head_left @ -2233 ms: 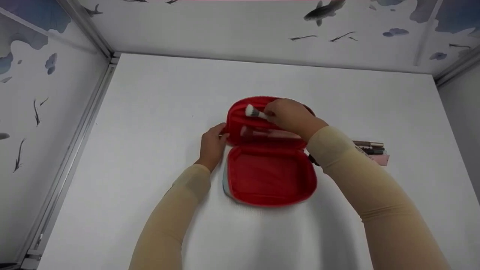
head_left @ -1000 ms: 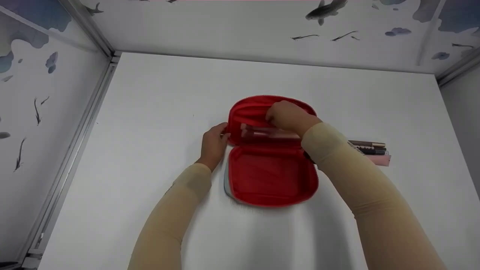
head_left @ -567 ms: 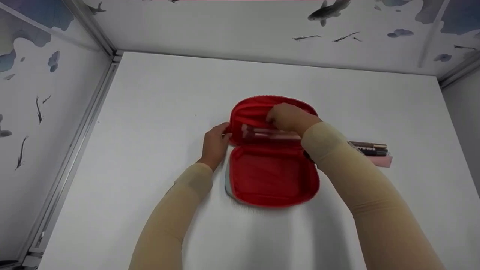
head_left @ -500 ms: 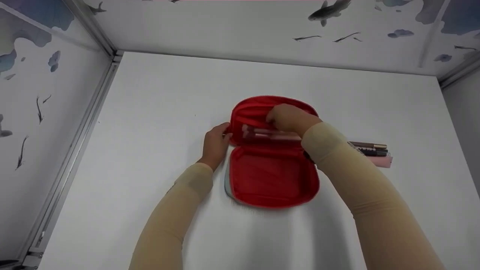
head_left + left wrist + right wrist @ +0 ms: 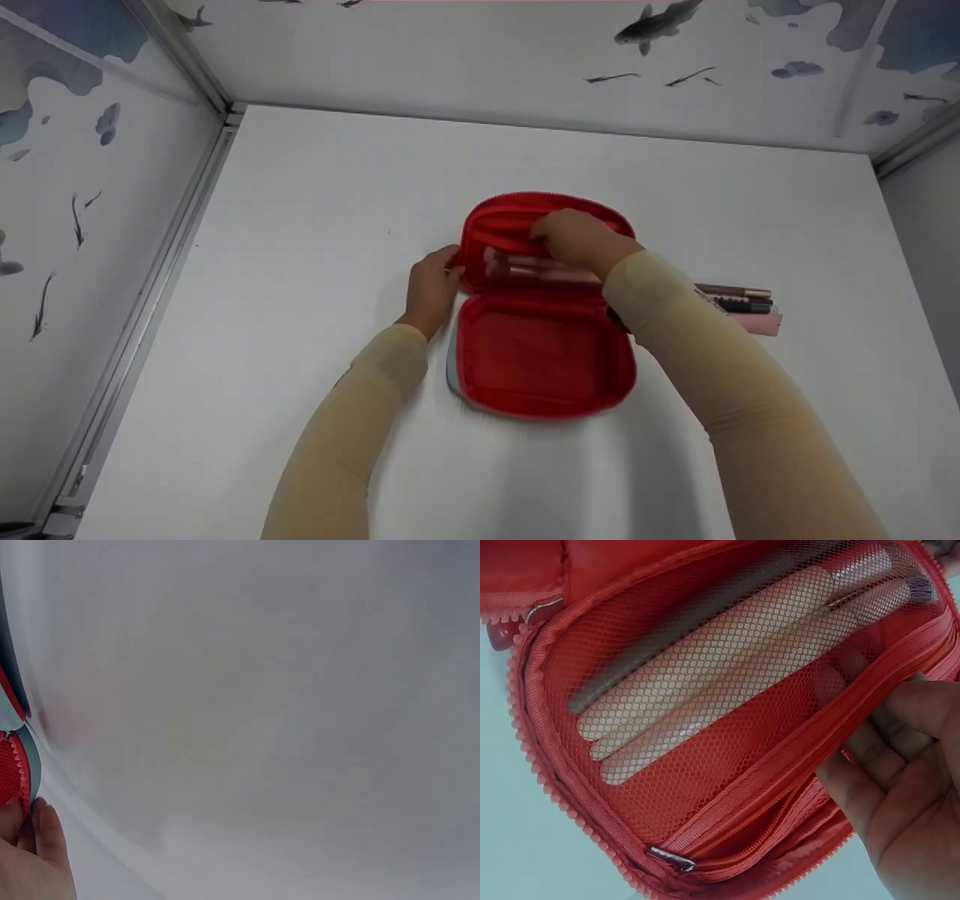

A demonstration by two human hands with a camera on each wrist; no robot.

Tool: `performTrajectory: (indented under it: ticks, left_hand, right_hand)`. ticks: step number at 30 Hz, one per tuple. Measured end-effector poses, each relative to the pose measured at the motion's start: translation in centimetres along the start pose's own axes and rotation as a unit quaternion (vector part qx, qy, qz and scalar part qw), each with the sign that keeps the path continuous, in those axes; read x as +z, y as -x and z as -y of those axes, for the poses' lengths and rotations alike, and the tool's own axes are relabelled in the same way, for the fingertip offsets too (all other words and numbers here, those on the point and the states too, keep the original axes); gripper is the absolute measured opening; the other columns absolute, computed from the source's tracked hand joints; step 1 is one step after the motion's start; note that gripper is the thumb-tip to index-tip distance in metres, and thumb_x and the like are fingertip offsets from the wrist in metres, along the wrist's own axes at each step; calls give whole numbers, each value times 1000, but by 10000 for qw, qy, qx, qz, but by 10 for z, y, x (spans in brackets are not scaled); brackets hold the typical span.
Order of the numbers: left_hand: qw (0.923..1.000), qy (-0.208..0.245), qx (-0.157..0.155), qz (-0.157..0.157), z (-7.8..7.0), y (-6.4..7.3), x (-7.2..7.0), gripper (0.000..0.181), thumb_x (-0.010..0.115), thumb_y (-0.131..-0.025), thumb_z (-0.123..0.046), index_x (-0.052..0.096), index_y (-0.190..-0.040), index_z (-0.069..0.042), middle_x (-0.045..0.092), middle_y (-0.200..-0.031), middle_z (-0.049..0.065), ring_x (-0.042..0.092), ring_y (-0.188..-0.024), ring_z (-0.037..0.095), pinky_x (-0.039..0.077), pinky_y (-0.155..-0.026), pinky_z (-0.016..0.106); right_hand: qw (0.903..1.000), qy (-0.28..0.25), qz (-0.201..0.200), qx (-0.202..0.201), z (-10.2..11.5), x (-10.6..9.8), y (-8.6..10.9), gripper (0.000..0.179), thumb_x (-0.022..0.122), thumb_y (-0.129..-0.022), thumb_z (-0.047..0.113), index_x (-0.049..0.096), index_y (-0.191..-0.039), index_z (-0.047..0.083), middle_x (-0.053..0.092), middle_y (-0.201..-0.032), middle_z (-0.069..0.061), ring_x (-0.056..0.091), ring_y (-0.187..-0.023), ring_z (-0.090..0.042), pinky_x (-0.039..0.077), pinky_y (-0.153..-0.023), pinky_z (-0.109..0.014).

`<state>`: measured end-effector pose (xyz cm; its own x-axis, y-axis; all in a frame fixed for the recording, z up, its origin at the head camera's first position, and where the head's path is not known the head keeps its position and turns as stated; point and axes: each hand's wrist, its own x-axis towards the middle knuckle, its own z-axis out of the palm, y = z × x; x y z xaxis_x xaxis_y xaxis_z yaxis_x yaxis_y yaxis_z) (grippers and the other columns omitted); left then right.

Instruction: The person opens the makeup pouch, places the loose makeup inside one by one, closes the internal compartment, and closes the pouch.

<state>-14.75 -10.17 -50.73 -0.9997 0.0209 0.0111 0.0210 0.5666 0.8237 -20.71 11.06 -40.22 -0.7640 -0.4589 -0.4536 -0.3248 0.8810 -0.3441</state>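
Observation:
A red zip-up cosmetic bag [image 5: 544, 352] lies unfolded on the white table, one half behind the other. My left hand [image 5: 429, 296] pinches the left rim of the far half between thumb and fingers. Inside that half is a mesh pocket [image 5: 727, 772] holding several makeup brushes [image 5: 712, 652], their pale handles and one dark handle side by side. My right hand [image 5: 907, 795] reaches into the pocket's opening: fingertips show behind the mesh while the thumb lies outside, gripping the zipped edge. The silver zip pull [image 5: 672, 859] sits at the opposite end.
Right of the bag, partly behind the right sleeve [image 5: 720, 367], lie some slim brown and black sticks [image 5: 742, 298] and a pink flat piece [image 5: 761, 324]. Printed wall panels [image 5: 450, 60] stand along the table's back and left sides.
Earlier my right hand held a white-bristled makeup brush over the pocket; that brush is no longer in the hand, and another brush shows in the mesh. My left hand keeps its hold.

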Motion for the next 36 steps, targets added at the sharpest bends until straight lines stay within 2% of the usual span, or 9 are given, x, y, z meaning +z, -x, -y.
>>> performTrajectory:
  ticks: [3, 10, 16, 19, 24, 29, 36]
  left_hand:
    - [10000, -6, -26, 29, 0, 0, 0, 32, 59, -94, -3, 59, -126, -1, 66, -116, 12, 62, -108, 22, 49, -93, 30]
    - [9998, -82, -176, -6, -1, -4, 0, 33, 60, -94, -2, 59, -126, 1, 66, -115, 14, 61, -108, 23, 48, -94, 32]
    - [9994, -61, -328, 27, -2, -5, 0, 34, 59, -93, -1, 59, -127, 2, 66, -115, 14, 61, -108, 24, 48, -95, 33]
    - [9991, -58, -419, 97, -2, -6, 0, 36, 59, -94, -1, 57, -129, 1, 66, -116, 14, 61, -109, 23, 47, -96, 32]
    - [9985, -63, -501, 194, -2, -8, 0, 36, 58, -94, -2, 57, -130, 2, 65, -118, 14, 60, -111, 24, 47, -97, 33]
    - [9973, -5, -687, 255, -1, -11, 1, 34, 57, -95, -2, 58, -128, 1, 65, -118, 14, 60, -110, 23, 47, -95, 31]
    - [9953, 97, -902, 331, 0, -12, 2, 33, 57, -95, -3, 58, -128, 1, 65, -116, 14, 60, -108, 23, 48, -94, 32]
  right_hand:
    - [10000, -7, -87, 15, 0, 0, 0, 27, 46, -97, 5, 67, -111, 14, 63, -96, -6, 53, -94, -23, 45, -88, -39]
    - [9989, 10, -445, -117, -4, 2, 1, 27, 45, -99, 9, 66, -118, 13, 64, -102, -5, 54, -96, -22, 46, -91, -40]
    - [9960, 177, -797, -366, -12, 2, 6, 28, 49, -99, 11, 64, -123, 10, 66, -114, -7, 58, -106, -24, 46, -97, -42]
    - [9933, 232, -1009, -505, -19, 4, 11, 28, 52, -97, 10, 64, -122, 7, 66, -114, -9, 59, -108, -25, 46, -98, -43]
    - [9897, 136, -1311, -563, -34, 6, 27, 27, 52, -95, 6, 64, -119, 3, 67, -104, -11, 60, -100, -27, 47, -94, -44]
    - [9877, -134, -1513, -373, -45, 8, 48, 27, 53, -96, 7, 64, -121, 2, 67, -104, -13, 60, -96, -28, 49, -91, -45]
    - [9768, -483, -2069, -262, -61, 18, 84, 28, 56, -97, 9, 63, -123, 3, 65, -117, -15, 58, -111, -31, 46, -96, -48]
